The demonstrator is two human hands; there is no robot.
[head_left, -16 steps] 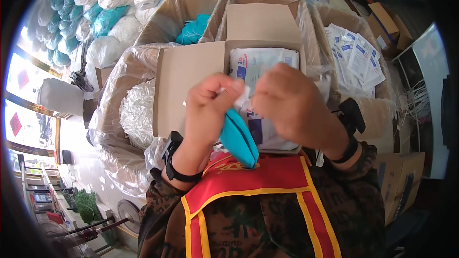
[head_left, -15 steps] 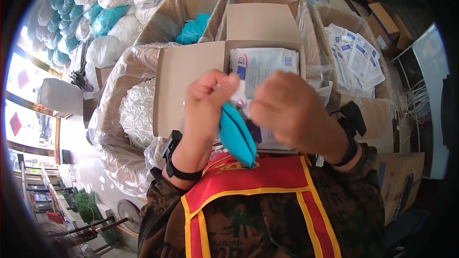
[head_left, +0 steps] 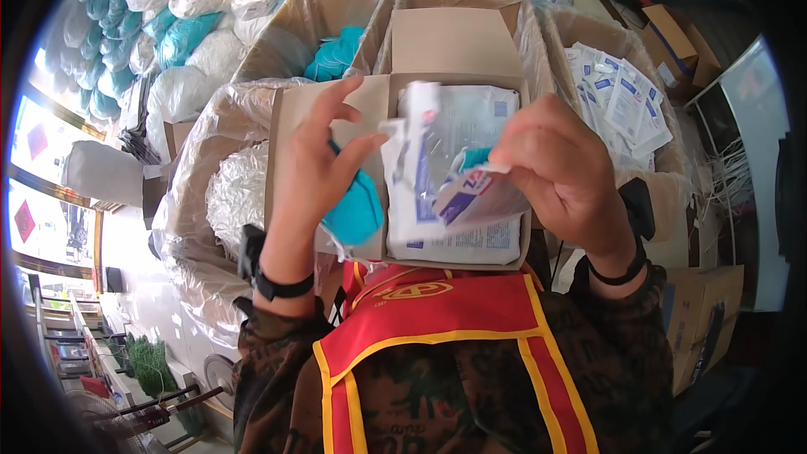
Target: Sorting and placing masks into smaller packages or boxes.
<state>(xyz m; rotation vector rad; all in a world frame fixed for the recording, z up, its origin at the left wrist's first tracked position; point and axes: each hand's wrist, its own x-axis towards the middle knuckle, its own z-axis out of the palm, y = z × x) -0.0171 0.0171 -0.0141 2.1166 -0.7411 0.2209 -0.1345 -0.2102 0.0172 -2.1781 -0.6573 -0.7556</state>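
My left hand point(head_left: 324, 151) is raised over the box's left flap, thumb and forefinger spread. Behind the thumb, a folded teal face mask point(head_left: 355, 212) hangs from this hand, apparently kept by the other fingers, which are mostly hidden. Between finger and thumb, my right hand point(head_left: 559, 172) pinches a torn white packet point(head_left: 466, 197) with purple print. A bit of teal fabric point(head_left: 476, 158) shows at the packet's upper edge. Between my hands a white wrapper strip point(head_left: 420, 139) is smeared by motion. Below lies an open cardboard box point(head_left: 454, 40) holding printed white packs point(head_left: 471, 244).
Plastic-lined cartons surround the box. One holds white stringy material point(head_left: 237, 202), one teal masks point(head_left: 336, 52), another flat white packets point(head_left: 626, 101). Stuffed bags point(head_left: 189, 34) pile up at the far left. A closed carton point(head_left: 706, 319) stands at the right.
My hands have moved apart. The left carried the teal mask leftward and its thumb and forefinger spread. The right went rightward with the packet, which now shows torn, with a loose strip.
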